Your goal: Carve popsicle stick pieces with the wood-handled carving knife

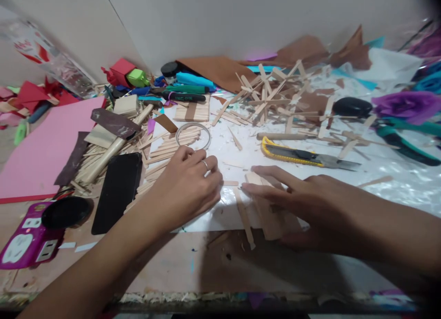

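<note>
My left hand (195,181), a ring on one finger, is closed with its fingers curled down over the white sheet. The end of a craft stick (230,183) shows right beside its fingertips; whether it is held is hidden. My right hand (292,199) grips a pale flat wooden block (263,208), fingers along the top and thumb on the near side. A loose craft stick (244,218) lies just left of the block. Behind my left hand are a row of craft sticks (160,156) and a roll of tape (177,137).
A yellow utility knife (292,152) with its blade out lies beyond my right hand. Behind it is a pile of craft sticks (265,93). At left are a black phone (117,192), a purple power socket (31,236) and pink sheets (51,149). Pliers (406,142) lie far right.
</note>
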### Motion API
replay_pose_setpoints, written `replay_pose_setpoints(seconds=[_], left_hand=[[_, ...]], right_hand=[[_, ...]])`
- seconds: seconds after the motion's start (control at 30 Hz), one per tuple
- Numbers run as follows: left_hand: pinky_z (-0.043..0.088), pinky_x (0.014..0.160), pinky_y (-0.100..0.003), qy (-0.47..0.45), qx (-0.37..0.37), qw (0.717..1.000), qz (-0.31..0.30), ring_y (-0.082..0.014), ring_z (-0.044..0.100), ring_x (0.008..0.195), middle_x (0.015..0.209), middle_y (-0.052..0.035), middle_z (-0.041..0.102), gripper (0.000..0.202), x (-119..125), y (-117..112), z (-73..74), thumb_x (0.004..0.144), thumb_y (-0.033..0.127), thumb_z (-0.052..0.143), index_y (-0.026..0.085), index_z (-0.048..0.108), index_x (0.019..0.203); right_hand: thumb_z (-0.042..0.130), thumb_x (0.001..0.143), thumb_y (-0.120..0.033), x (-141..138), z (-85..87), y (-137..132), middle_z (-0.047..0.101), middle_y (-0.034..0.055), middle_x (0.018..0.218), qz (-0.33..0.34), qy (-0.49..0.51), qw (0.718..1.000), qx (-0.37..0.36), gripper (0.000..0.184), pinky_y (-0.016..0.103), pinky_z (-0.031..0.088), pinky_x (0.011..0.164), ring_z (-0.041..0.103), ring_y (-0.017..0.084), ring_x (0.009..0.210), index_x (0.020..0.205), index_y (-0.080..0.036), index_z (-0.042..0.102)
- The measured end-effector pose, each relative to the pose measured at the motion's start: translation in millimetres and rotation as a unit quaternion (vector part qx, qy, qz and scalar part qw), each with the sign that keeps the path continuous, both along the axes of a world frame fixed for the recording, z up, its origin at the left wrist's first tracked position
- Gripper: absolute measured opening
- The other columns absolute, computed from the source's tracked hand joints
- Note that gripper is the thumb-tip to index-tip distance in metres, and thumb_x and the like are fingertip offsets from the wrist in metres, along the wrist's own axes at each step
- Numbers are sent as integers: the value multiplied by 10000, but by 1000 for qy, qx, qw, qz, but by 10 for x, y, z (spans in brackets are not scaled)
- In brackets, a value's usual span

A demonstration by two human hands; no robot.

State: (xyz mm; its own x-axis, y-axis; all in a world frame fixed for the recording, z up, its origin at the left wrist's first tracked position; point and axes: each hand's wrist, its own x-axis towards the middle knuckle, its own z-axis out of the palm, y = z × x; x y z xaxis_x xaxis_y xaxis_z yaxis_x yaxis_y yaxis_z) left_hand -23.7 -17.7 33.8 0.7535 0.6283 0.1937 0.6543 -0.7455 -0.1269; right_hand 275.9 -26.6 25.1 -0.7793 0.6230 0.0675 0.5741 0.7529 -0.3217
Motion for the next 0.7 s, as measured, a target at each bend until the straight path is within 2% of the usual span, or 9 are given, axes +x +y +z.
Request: replay_pose_setpoints(seconds=[0.1,0.27,0.43,0.53,0.6,0.7], left_hand=[[407,860,-462,-19,4,1000,1,-258,650,918,951,-64,738,190,16,12,-39,1014,199,580,193,720,885],[390,861,-451,-22,0,1000,20,-257,643,896,922,-69,723,163,60,-7,-83,1008,146,547,170,685,925],[390,857,-433,-30,-62,997,32,-262,649,930,967,-83,695,149,34,-13,-49,1020,182,520,157,655,963],[391,866,-424,-44,-100,993,37,-258,649,949,981,-78,680,125,9,-11,-24,1009,193,525,157,641,980],[387,874,-420,-57,-113,991,38,-253,645,945,981,-76,675,118,-4,-9,-17,1010,195,519,158,628,981],[379,876,-412,-75,-127,989,27,-242,632,925,957,-59,669,96,-17,-4,-19,1013,181,522,170,603,962]], right_hand=[[971,635,-431,-50,0,41,527,133,1639,9,-39,999,25,1152,310,483,494,727,191,618,1636,-421,401],[906,709,-596,-126,-94,62,521,209,1626,-8,-40,997,65,1077,382,564,525,779,279,664,1631,-366,401],[874,738,-660,-206,-150,-8,479,209,1656,-40,-44,997,56,1180,463,625,547,796,316,696,1702,-380,254],[885,684,-731,-206,-110,-9,423,209,1699,-29,-2,999,30,1269,527,671,690,811,385,900,1710,-355,241],[878,727,-700,-190,-58,25,446,209,1683,-43,41,998,33,1189,577,668,825,771,435,1090,1690,-306,303],[819,877,-531,-173,24,100,552,192,1594,-60,109,991,49,895,581,640,962,711,417,1242,1624,-241,420]])
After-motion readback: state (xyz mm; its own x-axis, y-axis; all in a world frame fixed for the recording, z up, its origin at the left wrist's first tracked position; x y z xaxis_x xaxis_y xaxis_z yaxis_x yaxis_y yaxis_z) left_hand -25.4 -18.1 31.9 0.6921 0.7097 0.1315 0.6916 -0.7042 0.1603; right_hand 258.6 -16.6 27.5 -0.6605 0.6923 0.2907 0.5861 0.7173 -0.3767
